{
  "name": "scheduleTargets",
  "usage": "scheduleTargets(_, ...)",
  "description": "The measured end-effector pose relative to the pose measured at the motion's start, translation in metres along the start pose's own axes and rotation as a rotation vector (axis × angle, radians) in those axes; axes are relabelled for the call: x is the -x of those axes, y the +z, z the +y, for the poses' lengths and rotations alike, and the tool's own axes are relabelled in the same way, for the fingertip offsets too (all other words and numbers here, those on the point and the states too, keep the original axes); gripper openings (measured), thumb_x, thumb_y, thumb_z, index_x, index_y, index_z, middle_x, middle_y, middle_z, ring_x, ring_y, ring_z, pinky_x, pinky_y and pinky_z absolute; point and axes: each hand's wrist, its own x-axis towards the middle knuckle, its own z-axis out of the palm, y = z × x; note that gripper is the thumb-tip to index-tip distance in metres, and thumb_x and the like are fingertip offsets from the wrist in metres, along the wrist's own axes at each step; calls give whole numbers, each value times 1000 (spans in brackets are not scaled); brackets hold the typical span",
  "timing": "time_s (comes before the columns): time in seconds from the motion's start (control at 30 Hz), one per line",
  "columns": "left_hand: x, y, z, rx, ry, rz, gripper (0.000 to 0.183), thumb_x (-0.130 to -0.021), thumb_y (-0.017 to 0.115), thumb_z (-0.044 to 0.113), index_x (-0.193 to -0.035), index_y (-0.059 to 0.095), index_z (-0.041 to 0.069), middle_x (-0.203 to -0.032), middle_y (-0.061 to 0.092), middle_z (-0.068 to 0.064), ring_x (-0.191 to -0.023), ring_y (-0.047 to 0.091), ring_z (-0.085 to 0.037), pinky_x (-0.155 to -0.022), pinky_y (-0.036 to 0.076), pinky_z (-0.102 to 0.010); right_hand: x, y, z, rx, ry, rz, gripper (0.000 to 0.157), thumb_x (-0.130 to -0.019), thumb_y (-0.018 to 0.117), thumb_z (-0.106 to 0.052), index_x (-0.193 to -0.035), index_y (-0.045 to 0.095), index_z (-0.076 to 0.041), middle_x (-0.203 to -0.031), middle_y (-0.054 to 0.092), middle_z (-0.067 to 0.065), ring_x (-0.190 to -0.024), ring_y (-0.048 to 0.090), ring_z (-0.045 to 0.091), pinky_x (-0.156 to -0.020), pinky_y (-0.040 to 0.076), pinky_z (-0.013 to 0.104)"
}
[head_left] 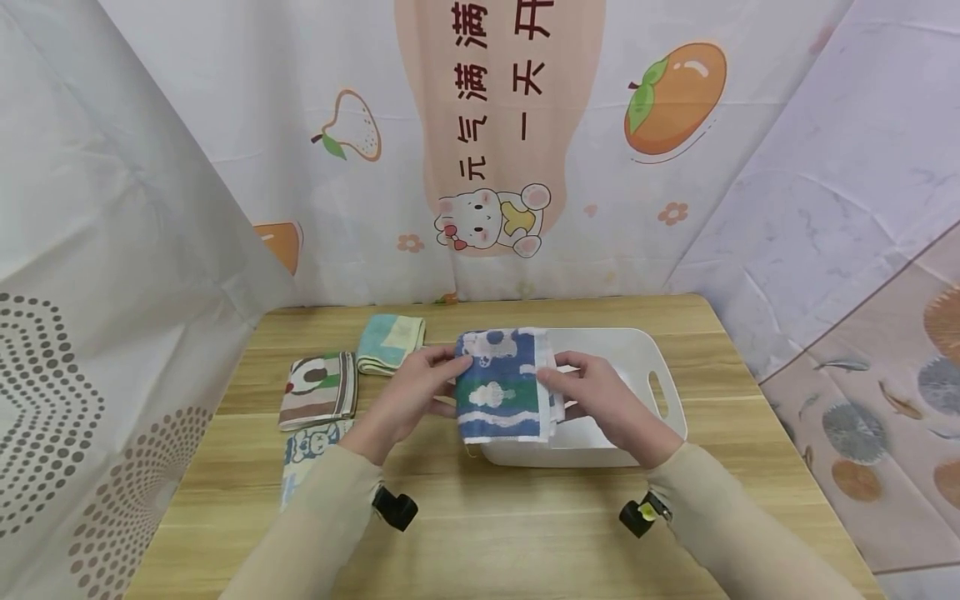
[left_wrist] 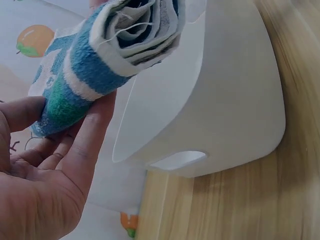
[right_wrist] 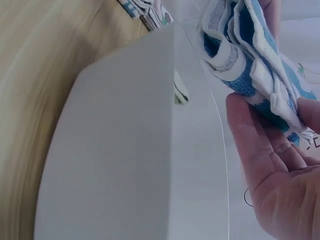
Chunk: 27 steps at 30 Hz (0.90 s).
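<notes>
A folded blue, green and white towel [head_left: 498, 392] is held up between both hands, over the left part of a white plastic basket [head_left: 633, 354]. My left hand [head_left: 420, 387] grips its left edge, thumb on the front face and fingers behind. On the opposite edge my right hand [head_left: 596, 396] pinches the towel with its thumb in front. In the left wrist view the towel's [left_wrist: 85, 67] rolled layers show at its lower end. The right wrist view shows the stacked folds of the towel [right_wrist: 250, 65] between thumb and fingers, above the basket wall [right_wrist: 110, 150].
Left on the wooden table [head_left: 480, 533] lie three folded towels: a teal and yellow towel [head_left: 390, 342], a brown striped towel [head_left: 318, 387] and a blue and cream towel [head_left: 311, 446], partly hidden by the left sleeve. A printed curtain [head_left: 360, 225] hangs behind the table.
</notes>
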Motion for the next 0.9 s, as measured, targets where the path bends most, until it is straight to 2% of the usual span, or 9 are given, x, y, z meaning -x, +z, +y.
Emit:
scheduleTargets(0.17,-10,6,5,-15,-46,0,45,-86,68,39,-121,57,12,-115,58,-15,-90,64,-33,-70,55,-47,-4,-10,-3,38,4,5,50,-86,67,-40,-120,54,-5,-97,68,16,-81,67,30,-67,56,43)
scheduleTargets(0.37,-22,13,11,-85,-103,12,47,-84,70,41,-121,57,14,-114,59,-13,-91,63,-31,-70,56,-45,-11,-22,-4,68,43,3,50,-87,67,-40,-117,55,-2,-95,68,16,-79,68,31,-67,56,43)
scheduleTargets(0.57,-33,18,17,-136,-170,3,52,-84,70,39,-124,54,11,-112,59,-13,-90,63,-30,-69,56,-44,-16,-35,-6,125,70,-41,52,-89,63,-42,-119,56,0,-95,68,15,-82,67,29,-70,56,43)
scheduleTargets(0.9,-53,25,20,-195,-195,-48,57,-87,68,36,-132,45,9,-104,63,-17,-82,67,-31,-67,56,-44,-26,-52,-5,147,141,-95,50,-89,64,-38,-118,58,1,-96,68,16,-84,66,29,-73,55,43)
